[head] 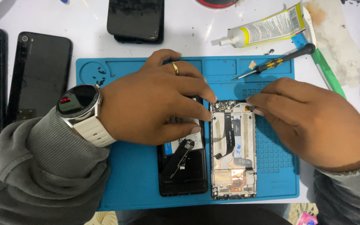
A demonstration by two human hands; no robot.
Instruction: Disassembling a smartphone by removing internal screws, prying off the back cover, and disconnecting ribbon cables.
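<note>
Both hands lie palm-down over the blue mat (130, 187). The left hand (155, 104), fingers pressed together, covers the black cover (183, 175); the right hand (309, 121) pinches the open phone's (233, 154) top edge.

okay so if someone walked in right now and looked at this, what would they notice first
Probably the opened phone, its inner frame and flex cable bare, lying mid-right on the blue mat, with the left hand and right hand both working at its top edge. Beside it, on its left, a black phone part lies partly under the left hand. A glue tube and screwdriver lie behind.
</note>
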